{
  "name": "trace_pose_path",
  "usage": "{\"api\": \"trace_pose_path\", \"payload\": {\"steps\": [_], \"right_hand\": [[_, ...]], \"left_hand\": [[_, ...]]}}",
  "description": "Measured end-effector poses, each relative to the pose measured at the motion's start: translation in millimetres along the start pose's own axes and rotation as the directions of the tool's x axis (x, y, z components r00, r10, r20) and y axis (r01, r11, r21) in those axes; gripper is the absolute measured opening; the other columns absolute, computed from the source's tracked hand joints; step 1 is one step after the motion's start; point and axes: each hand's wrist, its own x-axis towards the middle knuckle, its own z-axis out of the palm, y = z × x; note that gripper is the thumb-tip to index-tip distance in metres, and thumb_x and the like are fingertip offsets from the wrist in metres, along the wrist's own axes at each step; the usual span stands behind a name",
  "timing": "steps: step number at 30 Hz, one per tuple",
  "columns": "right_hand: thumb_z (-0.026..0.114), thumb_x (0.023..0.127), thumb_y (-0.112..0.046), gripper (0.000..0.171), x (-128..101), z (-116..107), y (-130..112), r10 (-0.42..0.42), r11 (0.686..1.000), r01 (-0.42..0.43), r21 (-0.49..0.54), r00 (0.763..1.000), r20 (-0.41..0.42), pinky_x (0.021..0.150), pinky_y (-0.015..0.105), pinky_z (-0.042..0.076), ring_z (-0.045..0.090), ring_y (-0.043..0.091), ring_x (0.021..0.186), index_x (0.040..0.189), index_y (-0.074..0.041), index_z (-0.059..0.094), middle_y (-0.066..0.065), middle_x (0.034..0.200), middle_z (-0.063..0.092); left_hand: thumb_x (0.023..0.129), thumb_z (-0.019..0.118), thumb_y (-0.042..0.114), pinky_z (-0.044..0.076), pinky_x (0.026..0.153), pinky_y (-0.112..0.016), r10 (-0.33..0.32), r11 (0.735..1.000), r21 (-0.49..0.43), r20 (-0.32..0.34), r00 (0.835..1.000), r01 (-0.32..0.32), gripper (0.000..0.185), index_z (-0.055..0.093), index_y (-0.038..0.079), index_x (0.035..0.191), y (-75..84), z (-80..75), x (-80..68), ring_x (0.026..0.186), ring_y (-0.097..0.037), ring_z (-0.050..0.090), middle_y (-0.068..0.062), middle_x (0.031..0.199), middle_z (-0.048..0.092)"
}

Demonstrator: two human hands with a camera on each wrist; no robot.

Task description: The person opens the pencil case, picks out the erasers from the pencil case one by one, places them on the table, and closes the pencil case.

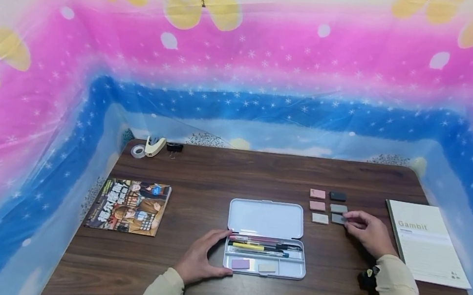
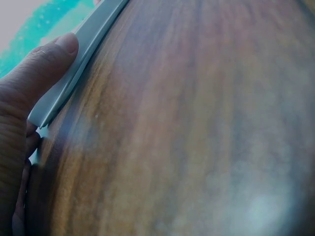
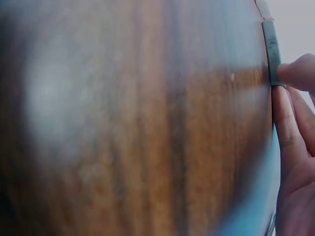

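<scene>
An open white pencil case (image 1: pixel 269 219) lies at the middle of the table. My left hand (image 1: pixel 202 256) holds its left end, thumb at the front edge and fingertips at the back corner. In the left wrist view the thumb (image 2: pixel 51 56) presses the case's side (image 2: pixel 81 54). Inside lie several pens (image 1: pixel 259 247), a purple eraser (image 1: pixel 241 264) and a whitish eraser (image 1: pixel 267 268). My right hand (image 1: pixel 369 233) pinches a grey eraser (image 1: pixel 337 219) between thumb and fingers at its right end. Beside it are a lighter grey eraser (image 1: pixel 338 208) and a whitish one (image 1: pixel 320 219).
Farther back are two pink erasers (image 1: pixel 317 194) and a black one (image 1: pixel 338 196). A notebook (image 1: pixel 428 245) lies at the right, an illustrated magazine (image 1: pixel 129 206) at the left. Tape (image 1: pixel 138 151), a cream stapler (image 1: pixel 155 147) and a black binder clip (image 1: pixel 174 148) sit at the back left.
</scene>
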Motion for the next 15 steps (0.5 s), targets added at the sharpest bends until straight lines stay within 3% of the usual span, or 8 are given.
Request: {"api": "trace_pose_path", "payload": {"steps": [4, 9, 15], "right_hand": [[0.078, 0.095, -0.003, 0.02, -0.1, 0.1, -0.2, 0.012, 0.999, -0.012, 0.032, 1.0, 0.004, 0.075, 0.015, 0.057, 0.074, 0.008, 0.094, 0.114, -0.003, 0.075, 0.023, 0.119, 0.073], [0.077, 0.094, -0.001, 0.019, 1.1, 0.2, 3.1, 0.002, 0.998, -0.002, 0.057, 1.0, -0.002, 0.075, 0.015, 0.058, 0.071, -0.001, 0.092, 0.112, -0.003, 0.075, 0.022, 0.117, 0.074], [0.077, 0.096, -0.003, 0.017, 0.9, -0.3, 1.8, 0.019, 0.997, -0.02, 0.07, 1.0, 0.024, 0.076, 0.016, 0.058, 0.074, 0.008, 0.095, 0.112, -0.001, 0.075, 0.024, 0.117, 0.073]], "left_hand": [[0.073, 0.099, 0.039, 0.047, 0.112, -0.049, -0.002, 1.0, 0.008, 0.0, 1.0, 0.002, 0.097, 0.053, 0.019, 0.155, 0.2, -0.6, 0.7, 0.134, -0.022, 0.056, -0.004, 0.147, 0.058], [0.072, 0.099, 0.038, 0.047, 0.112, -0.049, 0.004, 1.0, 0.015, 0.0, 1.0, -0.004, 0.097, 0.053, 0.018, 0.155, 0.4, -1.2, 1.8, 0.134, -0.022, 0.057, -0.004, 0.147, 0.059], [0.071, 0.1, 0.036, 0.047, 0.112, -0.049, -0.01, 1.0, 0.018, -0.001, 1.0, 0.011, 0.097, 0.054, 0.017, 0.154, 0.9, -0.7, 0.6, 0.133, -0.022, 0.057, -0.005, 0.146, 0.059]]}}
